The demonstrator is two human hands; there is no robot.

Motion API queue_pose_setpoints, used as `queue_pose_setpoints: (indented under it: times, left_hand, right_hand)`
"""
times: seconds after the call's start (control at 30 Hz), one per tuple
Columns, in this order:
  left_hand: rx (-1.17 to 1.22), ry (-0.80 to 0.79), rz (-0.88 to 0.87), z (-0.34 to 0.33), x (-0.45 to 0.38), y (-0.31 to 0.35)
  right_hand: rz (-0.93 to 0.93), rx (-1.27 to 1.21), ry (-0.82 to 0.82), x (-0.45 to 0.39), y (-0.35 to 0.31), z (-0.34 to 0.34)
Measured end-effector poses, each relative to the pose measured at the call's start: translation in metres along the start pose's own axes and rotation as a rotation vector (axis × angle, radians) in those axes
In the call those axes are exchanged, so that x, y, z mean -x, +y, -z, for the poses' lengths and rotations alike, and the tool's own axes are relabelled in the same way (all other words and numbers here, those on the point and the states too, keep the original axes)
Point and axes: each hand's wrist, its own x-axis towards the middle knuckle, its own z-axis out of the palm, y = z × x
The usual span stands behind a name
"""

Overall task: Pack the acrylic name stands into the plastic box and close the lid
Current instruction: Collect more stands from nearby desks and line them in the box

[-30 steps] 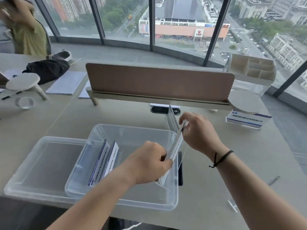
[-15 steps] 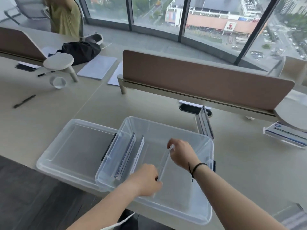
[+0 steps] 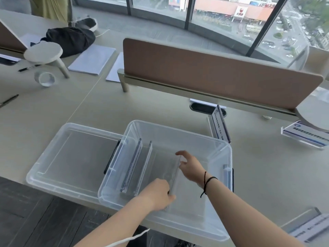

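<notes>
A clear plastic box sits at the desk's near edge, its lid lying flat to the left. Two acrylic name stands stand on edge inside at the left. A third name stand stands on edge in the box's middle. My left hand pinches its near end. My right hand rests at its far end with the fingers spread, touching it lightly. More name stands wait on the desk: one upright behind the box, one lying flat at the right, one at the lower right.
A brown desk divider runs behind the box, with a cable port under it. At the far left are papers, a black bag, a round stand, a tape roll and pens. A person stands at the top left.
The third stand has been lowered from above the box's right rim down into the box's middle. My right hand's fingers have spread off it. The view shifted so the box sits further right.
</notes>
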Motion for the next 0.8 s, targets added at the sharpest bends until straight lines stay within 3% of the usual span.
queue_pose_setpoints:
  times: [0.1, 0.23, 0.3, 0.47, 0.8]
  left_hand:
    - [-0.023, 0.104, -0.050, 0.011, 0.004, -0.009]
    - [-0.139, 0.547, -0.185, 0.040, 0.012, -0.041]
    - [-0.230, 0.672, -0.198, 0.054, 0.010, -0.061]
    - [-0.599, 0.581, -0.034, 0.063, 0.007, -0.090]
    - [-0.481, 0.516, 0.040, 0.068, 0.008, -0.089]
  right_hand:
    - [-0.007, -0.134, -0.060, 0.016, 0.010, -0.001]
    - [-0.054, -0.225, -0.134, 0.034, 0.031, -0.016]
    - [-0.135, -0.326, -0.148, 0.038, 0.037, -0.025]
    - [-0.191, -0.391, -0.155, 0.038, 0.033, -0.033]
    - [-0.160, -0.360, -0.158, 0.026, -0.001, -0.057]
